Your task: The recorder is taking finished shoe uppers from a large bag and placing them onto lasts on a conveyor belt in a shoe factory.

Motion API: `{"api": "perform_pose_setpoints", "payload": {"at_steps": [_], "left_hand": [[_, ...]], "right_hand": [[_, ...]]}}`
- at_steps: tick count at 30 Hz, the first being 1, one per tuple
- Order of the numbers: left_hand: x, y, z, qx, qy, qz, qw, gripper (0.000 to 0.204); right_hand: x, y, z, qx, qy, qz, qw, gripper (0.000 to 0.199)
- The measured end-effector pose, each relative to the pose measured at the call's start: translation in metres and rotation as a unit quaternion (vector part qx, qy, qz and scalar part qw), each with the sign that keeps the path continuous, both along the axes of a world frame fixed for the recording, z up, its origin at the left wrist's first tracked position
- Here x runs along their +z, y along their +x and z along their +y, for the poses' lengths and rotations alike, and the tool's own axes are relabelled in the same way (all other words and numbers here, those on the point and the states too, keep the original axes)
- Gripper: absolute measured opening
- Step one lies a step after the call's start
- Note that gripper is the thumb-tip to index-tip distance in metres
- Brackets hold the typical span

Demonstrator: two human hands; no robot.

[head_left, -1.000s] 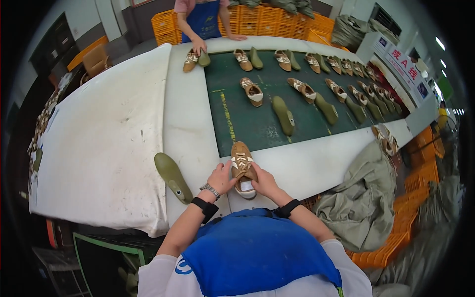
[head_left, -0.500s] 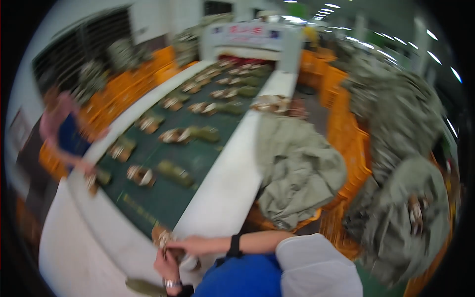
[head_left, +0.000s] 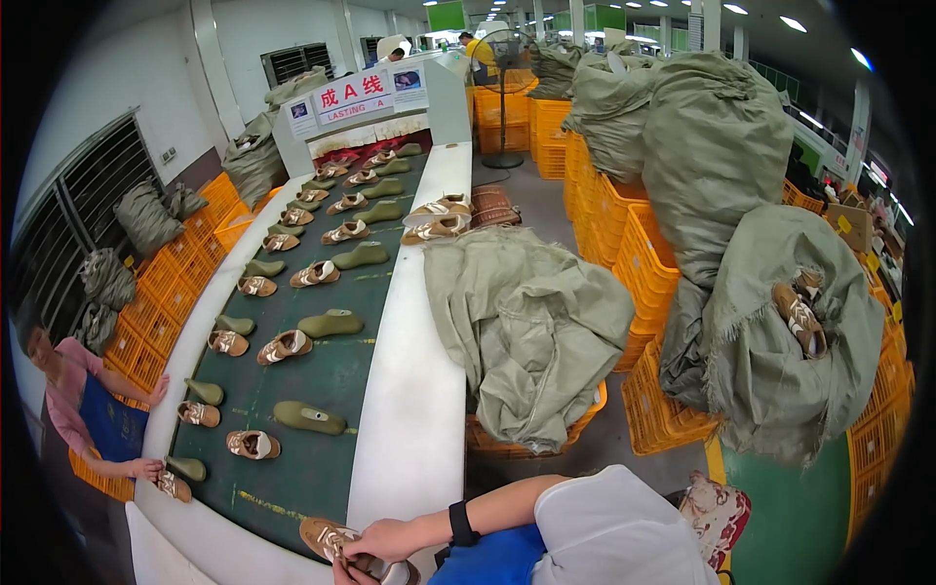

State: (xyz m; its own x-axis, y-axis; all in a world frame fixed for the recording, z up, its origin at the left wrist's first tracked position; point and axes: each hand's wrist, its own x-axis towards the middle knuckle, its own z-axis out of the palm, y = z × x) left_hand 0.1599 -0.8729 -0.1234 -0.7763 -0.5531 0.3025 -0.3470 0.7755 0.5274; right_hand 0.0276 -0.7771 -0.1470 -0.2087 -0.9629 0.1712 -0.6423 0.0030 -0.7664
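Note:
At the lower edge, a brown and white lace-up shoe [head_left: 322,536] is tilted over the near end of the green conveyor. My right hand [head_left: 388,539] is closed on it, fingers pinched at the laces and opening. Cut off by the lower edge, my left hand [head_left: 349,575] grips the same shoe from below, fingers bent against it. The conveyor [head_left: 322,380] carries rows of similar shoes, each beside an olive shoe last. Nearest to my hands are a shoe [head_left: 253,445] and a last [head_left: 309,417] on the belt.
White ledges [head_left: 409,390] flank the belt, which leads into a white machine [head_left: 448,102]. A co-worker's hand [head_left: 146,469] touches a shoe at left. To the right stand a cloth-covered crate [head_left: 526,341], stacked orange crates [head_left: 624,234], grey-green sacks [head_left: 717,136] and a standing fan [head_left: 502,88].
The view has swung and sharpened, so my hands sit lower in it and my left wrist has left the picture. Both hands stay on the shoe. The last near the lower edge is out of view.

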Motion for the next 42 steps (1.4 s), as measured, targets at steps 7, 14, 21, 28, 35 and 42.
{"api": "perform_pose_setpoints", "payload": {"at_steps": [7, 14, 21, 28, 35, 42], "left_hand": [[-0.021, -0.009, -0.044, -0.021, 0.290, 0.198, 0.936, 0.018], [0.013, -0.008, -0.010, -0.097, 0.023, 0.034, 0.994, 0.028], [0.015, -0.005, -0.017, -0.168, 0.004, 0.051, 0.984, 0.011], [0.025, -0.024, 0.000, -0.139, 0.034, 0.156, 0.977, 0.029], [0.021, 0.031, -0.025, 0.038, 0.088, 0.114, 0.989, 0.050], [-0.049, 0.167, -0.038, 0.269, 0.007, -0.065, 0.961, 0.059]], "right_hand": [[-0.006, 0.007, 0.004, 0.019, -0.075, -0.022, 0.997, 0.012], [0.015, 0.002, 0.001, -0.042, -0.036, 0.035, 0.998, 0.030], [0.013, 0.003, 0.003, -0.116, -0.069, -0.020, 0.991, 0.026], [0.014, -0.043, 0.013, -0.202, -0.138, -0.129, 0.961, 0.046], [0.017, -0.054, 0.006, -0.105, -0.012, 0.057, 0.993, 0.063], [-0.006, -0.071, 0.047, -0.079, 0.162, 0.222, 0.958, 0.046]]}}
